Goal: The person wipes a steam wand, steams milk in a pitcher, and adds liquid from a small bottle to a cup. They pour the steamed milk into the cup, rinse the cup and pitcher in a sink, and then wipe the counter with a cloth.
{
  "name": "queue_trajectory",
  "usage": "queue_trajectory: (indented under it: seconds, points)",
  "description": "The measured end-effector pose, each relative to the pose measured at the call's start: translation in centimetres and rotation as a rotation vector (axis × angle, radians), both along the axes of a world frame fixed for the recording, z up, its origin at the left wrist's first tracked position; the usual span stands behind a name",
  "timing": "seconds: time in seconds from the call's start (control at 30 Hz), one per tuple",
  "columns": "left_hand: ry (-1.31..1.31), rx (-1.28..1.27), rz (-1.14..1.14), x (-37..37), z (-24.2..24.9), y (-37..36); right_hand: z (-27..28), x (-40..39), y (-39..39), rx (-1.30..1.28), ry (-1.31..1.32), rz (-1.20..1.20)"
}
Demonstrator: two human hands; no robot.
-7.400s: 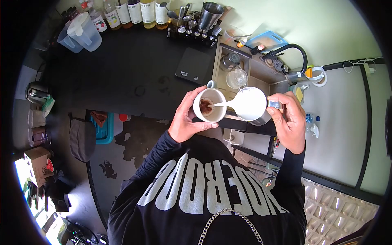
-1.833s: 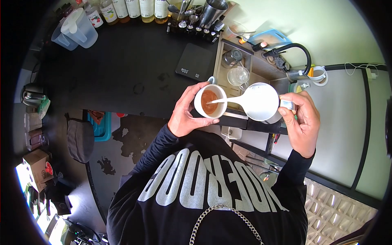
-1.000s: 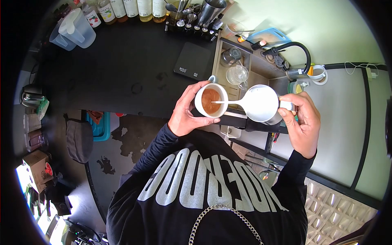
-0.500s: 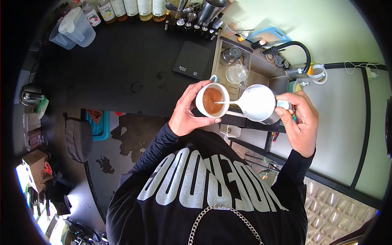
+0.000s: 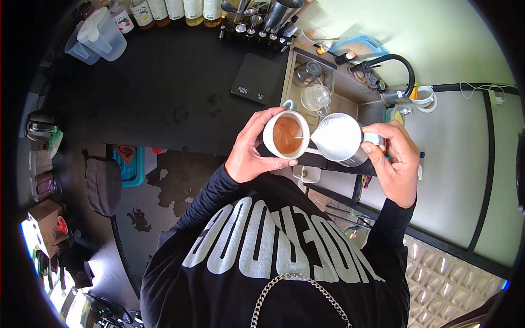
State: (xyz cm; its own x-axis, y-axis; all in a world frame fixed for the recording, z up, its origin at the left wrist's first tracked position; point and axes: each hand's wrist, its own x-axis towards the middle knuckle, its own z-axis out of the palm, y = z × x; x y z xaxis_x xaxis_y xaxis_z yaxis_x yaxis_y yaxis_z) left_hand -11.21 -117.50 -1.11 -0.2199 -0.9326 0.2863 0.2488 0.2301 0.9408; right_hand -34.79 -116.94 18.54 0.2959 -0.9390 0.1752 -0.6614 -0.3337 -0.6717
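My left hand is wrapped around a white coffee cup, whose handle points away from me. Brown coffee fills part of the cup, with a pale swirl on its surface. Gripping the handle of a metal milk pitcher, my right hand holds it tilted toward the cup. White milk reaches the pitcher's spout, and a thin stream runs from there into the coffee. The spout is close beside the cup's right rim.
Beyond the cup lies a black digital scale on the dark counter. A sink holds glass jugs behind the pitcher, under a black faucet. Syrup bottles and plastic pitchers stand along the back.
My right hand and the pitcher have moved left, bringing the spout nearer the cup. The visible milk stream is shorter, and the coffee's surface shows more pale swirls. My left hand stays almost in place.
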Motion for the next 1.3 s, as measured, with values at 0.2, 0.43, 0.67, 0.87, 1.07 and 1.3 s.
queue_trajectory:
  seconds: [0.2, 0.43, 0.67, 0.87, 1.07, 1.3]
  points:
    - [0.07, 0.016, -0.01, 0.0, 0.9, 0.1, -0.1, -0.5, 0.2, -0.002, -0.21, -0.104]
    - [0.158, 0.059, -0.064, 0.2, 1.6, 0.2, 1.1, -2.7, 0.9, -0.163, -0.46, -0.163]
    - [0.072, -0.012, -0.053, 0.5, 2.2, 0.1, -0.3, -1.3, 1.1, -0.011, -0.224, -0.102]
    - [-0.064, -0.066, -0.04, 1.2, 2.6, 0.0, -1.4, -0.9, 1.3, 0.039, -0.22, -0.069]
    - [-0.091, -0.07, -0.039, 1.4, 2.7, 0.0, -1.4, -0.3, 1.3, 0.038, -0.18, -0.041]
    - [-0.118, -0.071, -0.037, 1.5, 2.7, 0.0, -0.5, 0.4, 1.2, 0.038, -0.095, -0.033]
